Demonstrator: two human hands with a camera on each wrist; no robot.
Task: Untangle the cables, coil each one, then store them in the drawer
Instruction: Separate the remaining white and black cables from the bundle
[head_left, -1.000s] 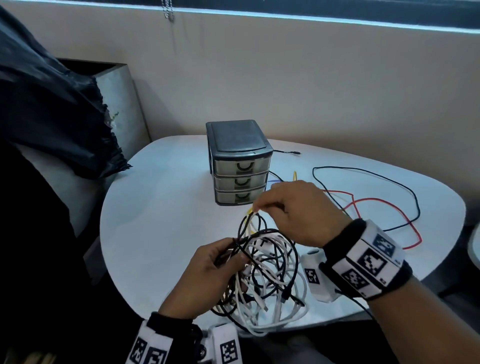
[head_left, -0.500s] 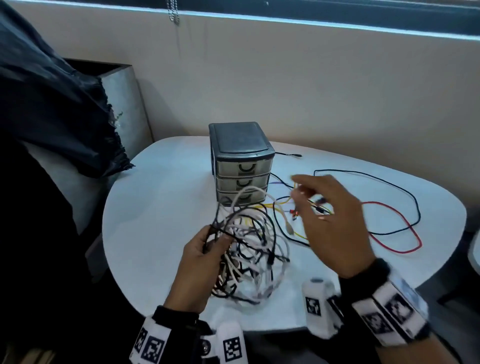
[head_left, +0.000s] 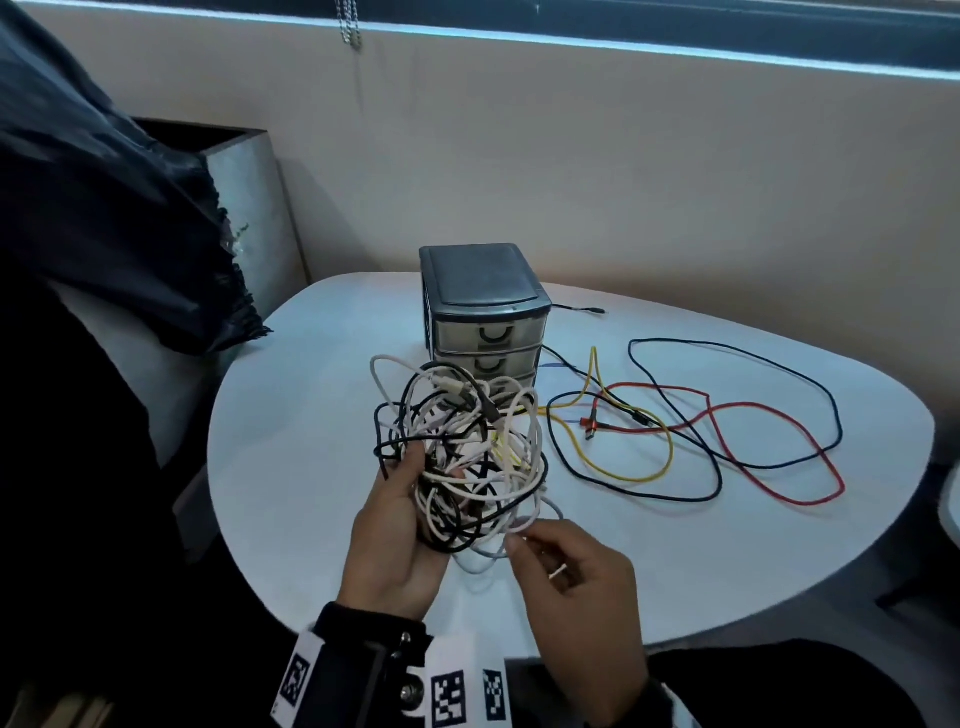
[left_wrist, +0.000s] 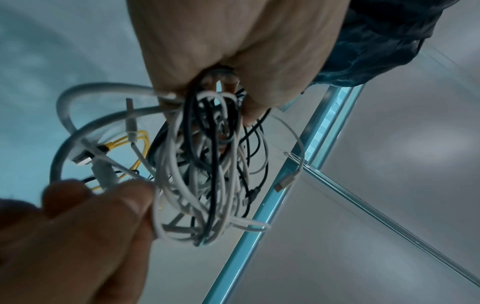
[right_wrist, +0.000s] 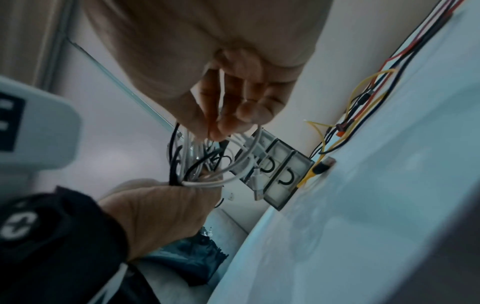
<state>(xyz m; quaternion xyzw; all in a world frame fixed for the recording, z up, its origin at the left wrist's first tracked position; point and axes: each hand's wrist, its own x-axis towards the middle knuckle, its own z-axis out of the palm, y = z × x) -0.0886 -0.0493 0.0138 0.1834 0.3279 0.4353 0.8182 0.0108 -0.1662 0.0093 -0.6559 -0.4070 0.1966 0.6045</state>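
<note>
Head view: left hand (head_left: 400, 525) raised palm-up above white table (head_left: 291, 467), fingers curled round tangled bundle of white and black cables (head_left: 462, 452), in front of three-drawer organizer (head_left: 485, 312). Right hand (head_left: 576, 582) pinching one white cable (head_left: 519, 525) at bundle's lower edge.

Left wrist view: fingers (left_wrist: 259, 98) clamped on bundle top.

Right wrist view: thumb and fingertips (right_wrist: 228, 125) pinched on white strands.
</note>
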